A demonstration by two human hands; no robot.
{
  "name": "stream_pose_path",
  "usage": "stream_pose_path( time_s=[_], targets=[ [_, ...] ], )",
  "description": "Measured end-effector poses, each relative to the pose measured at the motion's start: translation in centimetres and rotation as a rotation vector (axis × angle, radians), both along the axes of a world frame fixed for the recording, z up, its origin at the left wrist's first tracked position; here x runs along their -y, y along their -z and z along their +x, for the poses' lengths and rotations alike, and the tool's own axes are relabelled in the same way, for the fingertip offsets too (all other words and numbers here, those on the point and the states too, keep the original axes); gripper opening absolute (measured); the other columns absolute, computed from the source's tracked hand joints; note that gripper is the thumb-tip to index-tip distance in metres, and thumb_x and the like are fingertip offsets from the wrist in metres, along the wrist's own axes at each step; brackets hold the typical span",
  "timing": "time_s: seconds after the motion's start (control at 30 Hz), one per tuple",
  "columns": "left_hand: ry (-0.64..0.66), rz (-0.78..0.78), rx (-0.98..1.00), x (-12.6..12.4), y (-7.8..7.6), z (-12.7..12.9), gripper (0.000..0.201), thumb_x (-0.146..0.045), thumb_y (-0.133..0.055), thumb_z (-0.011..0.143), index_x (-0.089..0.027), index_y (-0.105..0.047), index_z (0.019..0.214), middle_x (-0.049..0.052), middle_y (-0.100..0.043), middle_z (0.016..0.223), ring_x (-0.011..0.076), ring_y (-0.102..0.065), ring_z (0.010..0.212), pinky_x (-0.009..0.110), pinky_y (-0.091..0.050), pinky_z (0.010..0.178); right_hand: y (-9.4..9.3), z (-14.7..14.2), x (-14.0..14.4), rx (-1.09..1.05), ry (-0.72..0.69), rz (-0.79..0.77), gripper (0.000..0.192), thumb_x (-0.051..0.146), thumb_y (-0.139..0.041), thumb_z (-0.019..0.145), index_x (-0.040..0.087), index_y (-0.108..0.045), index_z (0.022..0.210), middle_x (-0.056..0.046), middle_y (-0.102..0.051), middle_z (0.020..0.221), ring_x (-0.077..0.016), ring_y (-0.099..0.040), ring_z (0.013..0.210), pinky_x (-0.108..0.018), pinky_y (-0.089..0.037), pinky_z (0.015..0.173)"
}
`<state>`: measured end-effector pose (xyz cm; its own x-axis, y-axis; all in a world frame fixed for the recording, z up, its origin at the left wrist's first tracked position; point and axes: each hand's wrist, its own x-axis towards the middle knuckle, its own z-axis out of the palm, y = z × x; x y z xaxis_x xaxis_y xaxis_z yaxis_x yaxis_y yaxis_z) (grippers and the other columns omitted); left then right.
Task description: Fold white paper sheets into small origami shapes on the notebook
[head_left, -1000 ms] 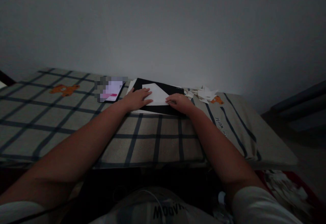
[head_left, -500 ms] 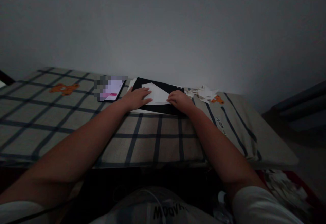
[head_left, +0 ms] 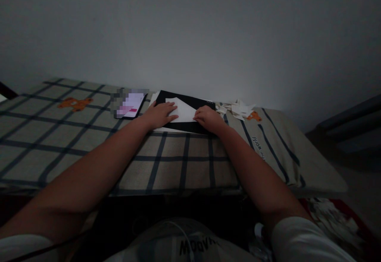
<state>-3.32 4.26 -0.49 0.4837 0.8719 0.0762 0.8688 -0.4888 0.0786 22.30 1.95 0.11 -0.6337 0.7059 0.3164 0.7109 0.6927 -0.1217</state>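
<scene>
A white sheet of paper (head_left: pixel 185 112), with a slanted upper right edge, lies on a flat black board or folder (head_left: pixel 190 100). My left hand (head_left: pixel 159 115) rests on the paper's left part, fingers spread and flat. At the paper's right corner is my right hand (head_left: pixel 208 118), its thumb and fingertips closed together on the edge. White sheets (head_left: pixel 152 98) stick out from under the black board on its left side. Just right of the board lies a loose heap of folded or torn paper pieces (head_left: pixel 239 109).
A tablet or phone (head_left: pixel 131 105) with a lit screen lies left of the board. The checked tablecloth (head_left: pixel 184 162) covers the table, with orange bear patterns on it. Behind the table rises a grey wall (head_left: pixel 190 31). Below right is a red container or cloth (head_left: pixel 345 218) with pale scraps.
My right hand has slid slightly left along the paper's right corner. My left hand stays in the same place.
</scene>
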Motion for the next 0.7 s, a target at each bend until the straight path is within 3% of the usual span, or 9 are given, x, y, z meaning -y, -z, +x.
stream_pose_path(
  time_s=[0.47, 0.7],
  targets=[
    [0.007, 0.04, -0.022, -0.3, 0.38, -0.3, 0.059, -0.057, -0.029, 0.097, -0.026, -0.038, 0.147, 0.006, -0.032, 0.155, 0.0269, -0.029, 0.143, 0.051, -0.012, 0.115, -0.12, -0.29, 0.14, -0.009, -0.018, 0.011, 0.024, 0.012, -0.052, 0.088, 0.016, -0.075, 0.094, -0.01, -0.068, 0.104, -0.0226, -0.054, 0.103, -0.037, -0.042, 0.091],
    [0.004, 0.085, -0.004, -0.16, -0.16, -0.24, 0.061, -0.059, -0.034, 0.094, -0.021, -0.047, 0.141, 0.009, -0.041, 0.151, 0.0254, -0.038, 0.137, 0.039, -0.028, 0.11, 0.47, -0.22, -0.36, -0.044, -0.032, -0.009, 0.026, 0.011, -0.051, 0.088, 0.017, -0.075, 0.095, -0.011, -0.068, 0.102, -0.0229, -0.053, 0.103, -0.038, -0.041, 0.091]
  ],
)
